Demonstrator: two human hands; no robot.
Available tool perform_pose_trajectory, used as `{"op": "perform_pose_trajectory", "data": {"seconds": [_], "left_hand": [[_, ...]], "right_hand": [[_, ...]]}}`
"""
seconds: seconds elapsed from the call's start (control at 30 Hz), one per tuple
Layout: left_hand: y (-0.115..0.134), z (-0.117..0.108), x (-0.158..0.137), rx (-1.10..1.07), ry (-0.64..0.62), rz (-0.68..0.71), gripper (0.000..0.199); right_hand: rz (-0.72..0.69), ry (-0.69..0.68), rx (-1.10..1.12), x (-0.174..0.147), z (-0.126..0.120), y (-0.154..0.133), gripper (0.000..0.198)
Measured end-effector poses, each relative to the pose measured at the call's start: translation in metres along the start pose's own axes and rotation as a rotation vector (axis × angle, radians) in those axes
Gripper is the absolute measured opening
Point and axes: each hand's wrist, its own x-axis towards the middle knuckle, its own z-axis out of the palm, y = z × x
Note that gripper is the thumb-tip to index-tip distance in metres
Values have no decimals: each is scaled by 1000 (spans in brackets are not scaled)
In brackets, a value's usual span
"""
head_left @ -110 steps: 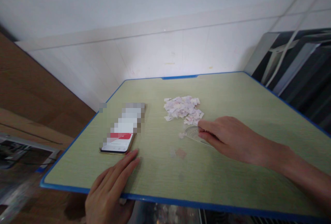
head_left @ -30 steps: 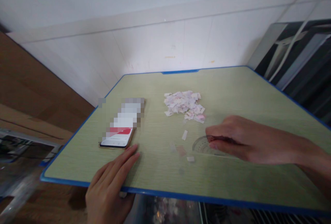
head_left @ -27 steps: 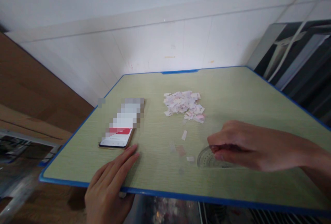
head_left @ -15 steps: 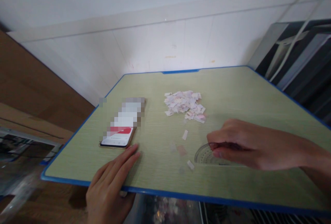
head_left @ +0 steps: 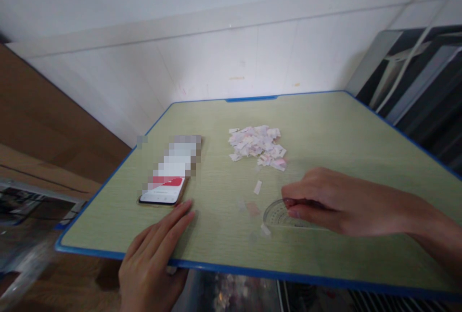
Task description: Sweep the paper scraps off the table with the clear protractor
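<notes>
My right hand (head_left: 325, 201) is closed in a pinch on a clear protractor (head_left: 273, 215), whose straight edge faces me. The protractor's left end lies at a small white paper scrap (head_left: 265, 230). Another white scrap (head_left: 257, 187) and a pinkish scrap (head_left: 252, 208) lie just left of it. Farther back sits a loose pile of paper bits (head_left: 256, 143), white and pale pink. My left hand (head_left: 155, 254) lies over the table's front edge, fingers stretched flat on top and the thumb below the rim, close to the phone's near end.
A phone (head_left: 169, 172) with a lit, partly blurred screen lies at the left of the green table (head_left: 325, 129), which has a blue rim. A white wall (head_left: 209, 62) stands behind. Dark panels (head_left: 433, 76) lean at the right, and brown boards (head_left: 54, 110) stand at the left.
My right hand has slid the protractor a little to the left, up to the white scrap near its end. My left hand has stayed in place.
</notes>
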Motion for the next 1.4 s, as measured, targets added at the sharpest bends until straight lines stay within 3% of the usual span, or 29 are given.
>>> {"op": "perform_pose_trajectory", "data": {"seconds": [0.2, 0.4, 0.57, 0.87, 1.03, 1.13, 1.33, 1.4], "left_hand": [[0, -1, 0, 14, 0, -2, 46], [1, 0, 0, 3, -24, -15, 47], [-1, 0, 0, 25, -32, 0, 49], [4, -2, 0, -15, -21, -66, 41], [1, -1, -1, 5, -20, -5, 45], [2, -1, 0, 2, -30, -53, 43], [-2, 0, -1, 15, -5, 16, 44], [-4, 1, -3, 13, -20, 24, 47]], "right_hand": [[27, 191, -211, -2, 3, 2, 25], [33, 231, -355, -6, 1, 3, 25], [39, 178, -291, -9, -3, 3, 26], [96, 288, -275, 6, 4, 5, 25], [96, 202, -234, -1, -3, 12, 24], [84, 73, -140, -12, -15, 14, 26], [192, -176, 21, -36, -28, 14, 28], [186, -68, 12, -40, -28, 18, 27]]}}
